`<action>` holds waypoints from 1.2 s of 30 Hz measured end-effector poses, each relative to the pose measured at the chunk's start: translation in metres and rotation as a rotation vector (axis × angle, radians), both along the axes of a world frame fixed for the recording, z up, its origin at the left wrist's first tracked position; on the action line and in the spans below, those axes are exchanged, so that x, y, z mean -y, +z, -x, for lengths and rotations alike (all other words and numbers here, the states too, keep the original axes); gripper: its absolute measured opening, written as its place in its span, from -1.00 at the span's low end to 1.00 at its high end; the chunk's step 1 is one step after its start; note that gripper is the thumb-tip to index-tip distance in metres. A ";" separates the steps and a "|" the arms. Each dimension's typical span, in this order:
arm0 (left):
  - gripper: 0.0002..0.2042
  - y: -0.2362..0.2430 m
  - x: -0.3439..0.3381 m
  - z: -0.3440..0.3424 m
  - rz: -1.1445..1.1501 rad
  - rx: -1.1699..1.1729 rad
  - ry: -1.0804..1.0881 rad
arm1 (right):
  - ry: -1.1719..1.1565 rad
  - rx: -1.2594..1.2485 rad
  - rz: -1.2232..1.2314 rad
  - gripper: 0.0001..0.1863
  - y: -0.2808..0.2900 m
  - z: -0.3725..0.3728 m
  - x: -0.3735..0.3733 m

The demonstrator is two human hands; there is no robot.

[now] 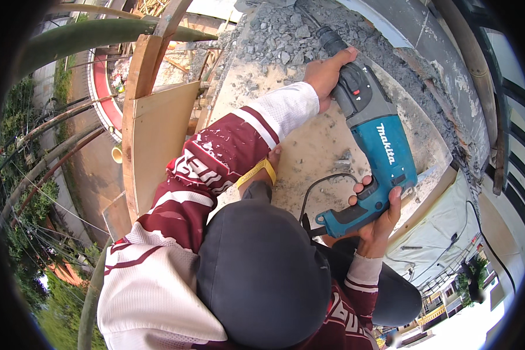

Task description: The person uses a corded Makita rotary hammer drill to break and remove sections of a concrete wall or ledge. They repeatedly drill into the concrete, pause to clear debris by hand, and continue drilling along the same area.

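A teal and grey rotary hammer lies across the right half of the view, its bit angled up-left into broken grey concrete. My left hand is wrapped round the tool's front body, just behind the black chuck. Closed on the rear handle is my right hand, the fingers coming round near the trigger. The bit's tip is hard to make out among the rubble. From the handle's end a black cord loops over the dusty pale slab.
My bent knee and yellow-strapped foot are close below the tool. A plywood board on a wooden post borders the left; beyond it are bamboo poles and a drop to the ground. A grey wall rises at right.
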State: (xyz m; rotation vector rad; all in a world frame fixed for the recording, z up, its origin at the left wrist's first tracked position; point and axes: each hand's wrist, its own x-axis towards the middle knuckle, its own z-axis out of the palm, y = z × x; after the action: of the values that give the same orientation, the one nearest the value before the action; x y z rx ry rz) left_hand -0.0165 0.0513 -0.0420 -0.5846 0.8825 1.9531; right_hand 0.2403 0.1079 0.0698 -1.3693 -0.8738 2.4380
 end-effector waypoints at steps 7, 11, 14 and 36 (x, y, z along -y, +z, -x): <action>-0.54 0.001 0.019 -0.038 0.069 0.048 -0.179 | -0.112 -0.132 0.093 -0.25 -0.008 -0.055 0.010; -0.46 0.000 0.004 -0.045 0.158 0.026 -0.187 | -0.012 -0.086 0.080 -0.26 -0.003 -0.069 0.009; -0.40 -0.001 -0.009 -0.038 0.188 -0.003 -0.174 | -0.129 -0.028 -0.026 -0.32 -0.003 -0.053 0.014; -0.32 -0.007 -0.032 0.023 0.366 -0.050 -0.283 | -0.047 0.132 -0.036 -0.55 -0.022 0.020 -0.045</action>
State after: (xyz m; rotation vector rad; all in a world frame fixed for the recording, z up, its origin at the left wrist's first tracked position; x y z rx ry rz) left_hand -0.0397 0.0832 -0.0486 -0.5845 1.2951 1.5676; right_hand 0.2206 0.1529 0.0479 -1.5342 -0.9000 2.3076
